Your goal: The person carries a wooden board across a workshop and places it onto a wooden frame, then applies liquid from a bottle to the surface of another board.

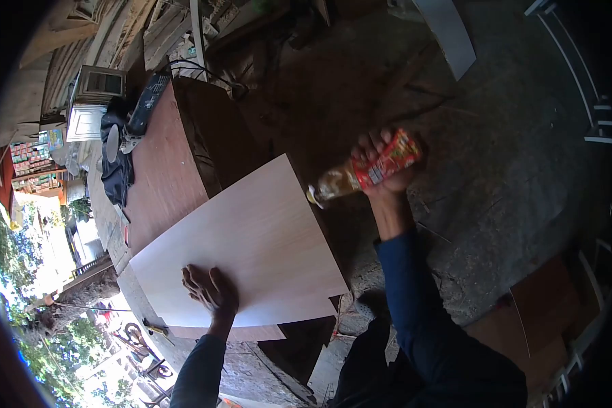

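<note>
A pale wooden board (245,231) lies at a slant over the worktable. On its face rests my left hand (211,292), open, palm down with the fingers spread. My right hand (384,163) is wrapped around a plastic bottle (340,182) with a red label and a yellowish content. The bottle is tilted, its light-coloured tip pointing down toward the board's right edge. Whether anything flows from the tip cannot be made out.
Beneath the board shows a reddish wooden tabletop (160,170). On it are a dark power tool (149,98) with a cord and a black cloth (117,178). A small white cabinet (87,122) and stacked timber (109,34) stand beyond. A white panel (449,37) is across the dim floor.
</note>
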Demonstrator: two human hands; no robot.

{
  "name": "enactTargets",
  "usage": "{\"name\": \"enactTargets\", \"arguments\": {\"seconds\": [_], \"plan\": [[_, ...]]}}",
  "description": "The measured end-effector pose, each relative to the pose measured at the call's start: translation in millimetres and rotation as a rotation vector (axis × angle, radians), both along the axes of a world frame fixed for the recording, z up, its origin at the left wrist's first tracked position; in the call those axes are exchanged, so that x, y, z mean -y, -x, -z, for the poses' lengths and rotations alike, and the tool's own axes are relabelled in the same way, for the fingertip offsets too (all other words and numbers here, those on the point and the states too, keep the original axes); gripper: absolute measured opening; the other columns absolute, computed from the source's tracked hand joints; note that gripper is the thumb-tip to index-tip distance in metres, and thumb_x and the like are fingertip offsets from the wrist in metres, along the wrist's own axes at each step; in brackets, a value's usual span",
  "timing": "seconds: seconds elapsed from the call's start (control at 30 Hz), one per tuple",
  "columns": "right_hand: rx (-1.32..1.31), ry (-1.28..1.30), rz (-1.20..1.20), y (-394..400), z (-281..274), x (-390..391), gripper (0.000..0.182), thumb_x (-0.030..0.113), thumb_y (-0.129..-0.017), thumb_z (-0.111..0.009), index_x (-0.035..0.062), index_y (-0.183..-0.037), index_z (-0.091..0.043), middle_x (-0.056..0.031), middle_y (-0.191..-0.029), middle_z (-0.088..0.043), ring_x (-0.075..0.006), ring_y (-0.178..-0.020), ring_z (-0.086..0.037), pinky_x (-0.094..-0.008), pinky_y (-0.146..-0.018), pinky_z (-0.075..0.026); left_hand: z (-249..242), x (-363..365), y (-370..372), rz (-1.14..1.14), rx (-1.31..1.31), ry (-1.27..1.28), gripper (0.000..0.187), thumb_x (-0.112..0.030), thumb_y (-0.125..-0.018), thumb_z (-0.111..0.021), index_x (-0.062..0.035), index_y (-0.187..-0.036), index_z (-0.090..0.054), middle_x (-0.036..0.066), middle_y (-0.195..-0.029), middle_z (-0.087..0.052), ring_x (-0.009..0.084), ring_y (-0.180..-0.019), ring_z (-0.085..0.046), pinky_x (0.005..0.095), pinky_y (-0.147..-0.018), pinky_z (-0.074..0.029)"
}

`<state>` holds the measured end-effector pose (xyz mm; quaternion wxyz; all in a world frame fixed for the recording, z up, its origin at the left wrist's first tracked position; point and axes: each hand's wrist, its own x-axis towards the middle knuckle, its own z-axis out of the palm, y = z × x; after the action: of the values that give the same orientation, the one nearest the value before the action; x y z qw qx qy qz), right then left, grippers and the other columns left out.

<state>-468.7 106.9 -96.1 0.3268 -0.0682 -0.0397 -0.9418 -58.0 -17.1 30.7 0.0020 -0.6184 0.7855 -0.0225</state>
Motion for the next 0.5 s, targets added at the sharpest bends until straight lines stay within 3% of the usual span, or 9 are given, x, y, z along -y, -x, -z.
{"name": "enactTargets", "arguments": {"seconds": [0.17,0.23,0.37,0.5], "plan": [[0.185,0.017,0.089,18,2,52,0.031,0.042,-0.092,-0.062,0.0115,-0.085,-0.059,0.0002,-0.07,-0.054,-0.0171,-0.066,-0.052,-0.0341,-0.064,-0.045,1,0,-4,0.001,0.008,0.002,0.087,-0.064,-0.1,-0.033,0.0024,-0.155,-0.022,0.026,-0.16,-0.02,0.0472,-0.146,-0.02,0.0686,-0.113,-0.012],[0.263,-0.101,0.029,32,0,65,0.03,0.04,-0.092,-0.062,0.0113,-0.083,-0.059,-0.0003,-0.068,-0.053,-0.0178,-0.064,-0.051,-0.0344,-0.063,-0.045,-1,0,-1,0.007,-0.013,-0.005,0.086,-0.064,-0.1,-0.033,0.0024,-0.155,-0.022,0.026,-0.159,-0.02,0.047,-0.146,-0.02,0.0679,-0.114,-0.012],[0.277,-0.031,-0.03,-9,-12,-5,0.047,0.054,-0.096,-0.048,0.0106,-0.082,-0.059,-0.0009,-0.069,-0.054,-0.0177,-0.065,-0.054,-0.034,-0.06,-0.043,5,3,-10,0.019,0.012,0.033,0.085,-0.063,-0.101,-0.034,0.0027,-0.154,-0.024,0.025,-0.159,-0.021,0.0466,-0.145,-0.022,0.0667,-0.114,-0.013],[0.249,-0.097,-0.018,-26,-12,-35,0.053,0.06,-0.096,-0.043,0.0113,-0.082,-0.058,-0.0004,-0.068,-0.052,-0.0169,-0.064,-0.049,-0.0329,-0.061,-0.042,3,0,-2,0.011,-0.015,0.036,0.085,-0.063,-0.101,-0.034,0.0028,-0.153,-0.025,0.025,-0.158,-0.023,0.0461,-0.144,-0.023,0.0649,-0.115,-0.013]]}}
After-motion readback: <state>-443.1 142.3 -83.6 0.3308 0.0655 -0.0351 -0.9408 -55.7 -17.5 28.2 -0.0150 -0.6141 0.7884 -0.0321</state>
